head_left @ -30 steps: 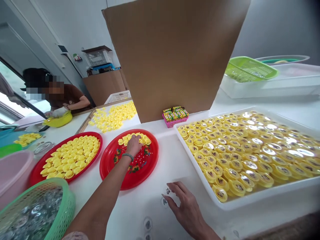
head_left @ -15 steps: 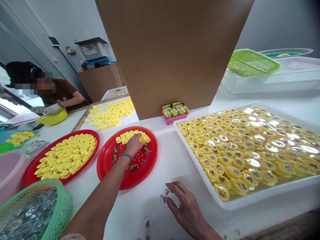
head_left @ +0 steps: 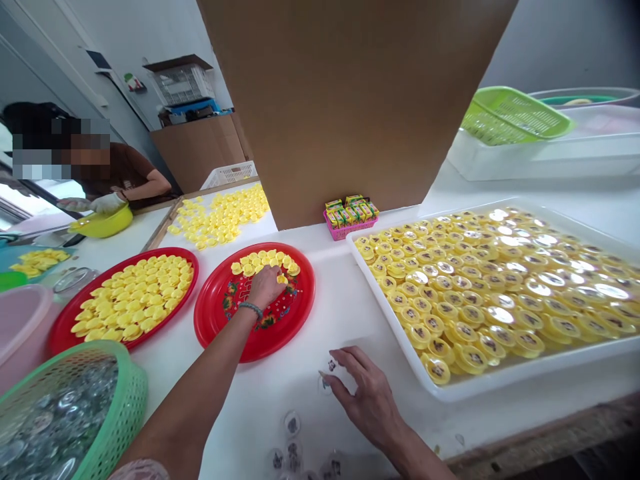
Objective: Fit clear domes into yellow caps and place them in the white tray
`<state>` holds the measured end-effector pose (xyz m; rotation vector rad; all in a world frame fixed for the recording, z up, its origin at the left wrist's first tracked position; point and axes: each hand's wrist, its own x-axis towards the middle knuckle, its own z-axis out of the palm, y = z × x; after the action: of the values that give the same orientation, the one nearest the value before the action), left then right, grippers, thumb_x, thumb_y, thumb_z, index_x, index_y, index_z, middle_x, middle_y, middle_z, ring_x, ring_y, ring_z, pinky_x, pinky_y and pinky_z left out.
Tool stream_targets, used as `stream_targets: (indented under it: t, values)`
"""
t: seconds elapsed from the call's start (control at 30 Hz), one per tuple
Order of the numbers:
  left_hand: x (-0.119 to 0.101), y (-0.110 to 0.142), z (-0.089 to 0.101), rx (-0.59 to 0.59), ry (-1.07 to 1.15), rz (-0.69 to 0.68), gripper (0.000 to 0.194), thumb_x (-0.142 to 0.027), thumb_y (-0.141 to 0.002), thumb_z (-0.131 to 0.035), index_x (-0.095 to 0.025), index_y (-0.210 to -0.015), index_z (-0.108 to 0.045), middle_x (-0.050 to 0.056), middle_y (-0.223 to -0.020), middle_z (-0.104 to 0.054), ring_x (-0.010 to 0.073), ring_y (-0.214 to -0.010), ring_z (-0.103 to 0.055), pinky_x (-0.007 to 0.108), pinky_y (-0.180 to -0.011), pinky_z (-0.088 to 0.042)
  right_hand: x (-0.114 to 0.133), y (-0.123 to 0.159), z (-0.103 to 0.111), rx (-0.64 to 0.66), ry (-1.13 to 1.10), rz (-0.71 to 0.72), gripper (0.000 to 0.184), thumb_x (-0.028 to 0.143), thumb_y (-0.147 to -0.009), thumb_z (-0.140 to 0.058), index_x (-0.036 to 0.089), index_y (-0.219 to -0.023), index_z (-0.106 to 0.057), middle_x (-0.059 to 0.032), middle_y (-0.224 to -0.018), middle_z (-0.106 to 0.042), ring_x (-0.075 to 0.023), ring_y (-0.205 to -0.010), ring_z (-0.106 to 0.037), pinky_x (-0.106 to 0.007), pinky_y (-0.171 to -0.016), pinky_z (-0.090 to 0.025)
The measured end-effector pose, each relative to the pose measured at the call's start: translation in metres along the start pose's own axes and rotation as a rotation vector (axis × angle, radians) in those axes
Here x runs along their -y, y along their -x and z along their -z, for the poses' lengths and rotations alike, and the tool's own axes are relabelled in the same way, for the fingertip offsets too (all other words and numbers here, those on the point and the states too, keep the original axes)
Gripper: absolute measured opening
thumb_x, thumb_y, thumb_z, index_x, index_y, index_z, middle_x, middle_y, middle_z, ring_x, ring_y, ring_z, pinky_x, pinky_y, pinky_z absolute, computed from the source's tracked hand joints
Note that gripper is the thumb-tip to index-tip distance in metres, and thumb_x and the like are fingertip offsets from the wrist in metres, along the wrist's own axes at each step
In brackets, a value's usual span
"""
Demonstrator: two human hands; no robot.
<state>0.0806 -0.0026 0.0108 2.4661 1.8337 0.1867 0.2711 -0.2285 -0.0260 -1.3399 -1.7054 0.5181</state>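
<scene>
Big white tray (head_left: 530, 372) right of the flowered red tray (head_left: 301, 312), left hand (head_left: 266, 287) over the red one, right hand (head_left: 367, 392) off its near-right edge. Left's pinching a yellow piece (head_left: 283, 279) there; right's narrow around a printed bit (head_left: 331, 365), can't tell if gripped.

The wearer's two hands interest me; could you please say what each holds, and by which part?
The left hand seems to hold a yellow piece, the exact grip hidden; the right hand seems to pinch a small printed piece by its edges.
</scene>
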Motion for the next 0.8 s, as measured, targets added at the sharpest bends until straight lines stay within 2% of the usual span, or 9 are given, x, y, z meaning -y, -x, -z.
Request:
stream_targets:
  t: [0.13, 0.27, 0.4, 0.5, 0.6, 0.7, 0.8]
  values:
    - [-0.003, 0.021, 0.002, 0.01, 0.018, 0.022, 0.02, -0.018, -0.071, -0.06, -0.015, -0.091, -0.06, 0.009, -0.086, -0.062, 0.0268, -0.082, -0.058, 0.032, -0.069, -0.044, -0.001, -0.001, 0.002, 0.048, -0.042, -0.05, 0.025, 0.025, -0.084, -0.056, 0.02, -0.108, -0.053, -0.0074, -0.1, -0.06, -0.0179, -0.086, -0.06, -0.03, -0.076, -0.052]
    - [-0.013, 0.045, 0.015, -0.042, 0.059, 0.03, 0.018, -0.019, -0.071, -0.061, -0.014, -0.089, -0.058, 0.008, -0.087, -0.06, 0.0254, -0.083, -0.057, 0.032, -0.072, -0.043, 0.002, 0.006, -0.001, 0.232, -0.029, 0.028, 0.03, 0.024, -0.084, -0.056, 0.019, -0.113, -0.05, -0.0098, -0.109, -0.059, -0.0205, -0.102, -0.056, -0.034, -0.087, -0.048]
    - [-0.04, 0.086, 0.031, -0.139, 0.139, -0.038, 0.014, -0.021, -0.073, -0.062, -0.017, -0.083, -0.055, 0.005, -0.084, -0.058, 0.0224, -0.078, -0.056, 0.03, -0.067, -0.042, 0.018, 0.021, -0.007, 0.44, -0.046, 0.12, 0.03, 0.021, -0.083, -0.059, 0.017, -0.112, -0.051, -0.0086, -0.102, -0.061, -0.0192, -0.098, -0.057, -0.031, -0.086, -0.048]
    - [-0.065, 0.121, 0.028, -0.067, 0.179, -0.093, 0.01, -0.022, -0.075, -0.062, -0.019, -0.08, -0.053, 0.003, -0.08, -0.057, 0.0209, -0.075, -0.056, 0.029, -0.064, -0.041, 0.031, 0.03, -0.004, 0.526, -0.097, 0.138, 0.03, 0.024, -0.081, -0.062, 0.017, -0.109, -0.054, -0.0071, -0.1, -0.062, -0.018, -0.094, -0.058, -0.029, -0.085, -0.047]
    - [-0.082, 0.149, 0.011, 0.038, 0.172, -0.071, 0.012, -0.025, -0.076, -0.062, -0.018, -0.081, -0.053, 0.004, -0.08, -0.058, 0.0215, -0.073, -0.056, 0.03, -0.062, -0.04, 0.035, 0.035, 0.007, 0.485, -0.128, 0.076, 0.025, 0.025, -0.08, -0.063, 0.018, -0.103, -0.057, -0.0054, -0.095, -0.062, -0.0167, -0.088, -0.059, -0.027, -0.079, -0.048]
    - [-0.091, 0.165, -0.005, 0.099, 0.134, -0.036, 0.019, -0.031, -0.077, -0.065, -0.017, -0.084, -0.054, 0.007, -0.082, -0.059, 0.0245, -0.076, -0.058, 0.031, -0.062, -0.04, 0.027, 0.037, 0.018, 0.327, -0.077, -0.031, 0.02, 0.023, -0.079, -0.062, 0.018, -0.098, -0.058, -0.0035, -0.084, -0.06, -0.0152, -0.076, -0.058, -0.026, -0.07, -0.048]
    - [-0.094, 0.176, -0.011, 0.142, 0.141, -0.023, 0.027, -0.041, -0.079, -0.064, -0.016, -0.082, -0.054, 0.008, -0.08, -0.06, 0.0262, -0.074, -0.058, 0.032, -0.059, -0.038, 0.014, 0.036, 0.025, 0.19, 0.021, -0.106, 0.019, 0.022, -0.079, -0.062, 0.019, -0.097, -0.059, -0.0028, -0.081, -0.06, -0.0144, -0.07, -0.057, -0.026, -0.067, -0.048]
